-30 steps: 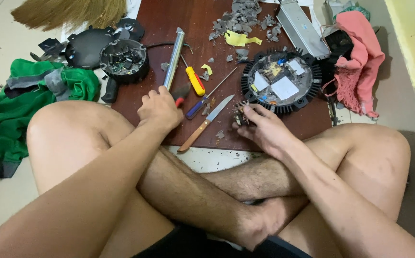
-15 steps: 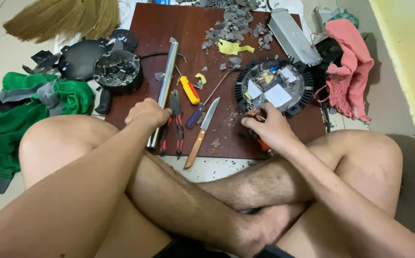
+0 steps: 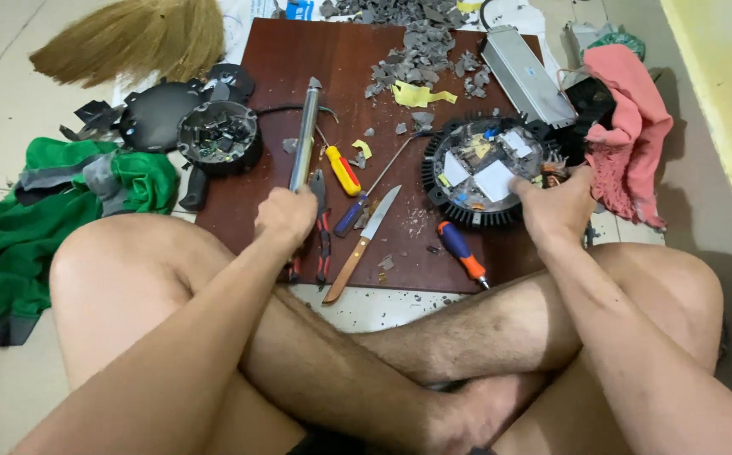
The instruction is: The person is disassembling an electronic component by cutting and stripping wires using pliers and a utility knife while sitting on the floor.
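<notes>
A person sits cross-legged on the floor, looking down at a dark red wooden board (image 3: 281,63).

The left hand (image 3: 286,215) is closed around the near end of a long silver metal bar (image 3: 304,135). The bar lies on the board and points up toward 12 o'clock. Just under this hand, at about 5 o'clock, are pliers with red and black handles (image 3: 322,232).

The right hand (image 3: 558,206) rests on the edge of a round black lamp body with fins (image 3: 484,173), at its 4 o'clock side. The fingers curl over the rim (I cannot tell how hard they hold it). Inside the round body are white and yellow bits.

Between the two hands lie a knife with a wooden handle (image 3: 364,244), a yellow screwdriver (image 3: 340,168) and a blue and orange screwdriver (image 3: 463,251).

At 12 o'clock on the board is a heap of grey broken pieces (image 3: 420,50). At 9 o'clock from the left hand sits a green cloth (image 3: 12,244). At 2 o'clock from the right hand is a pink cloth (image 3: 631,126). A straw broom (image 3: 134,38) lies at 11 o'clock.
</notes>
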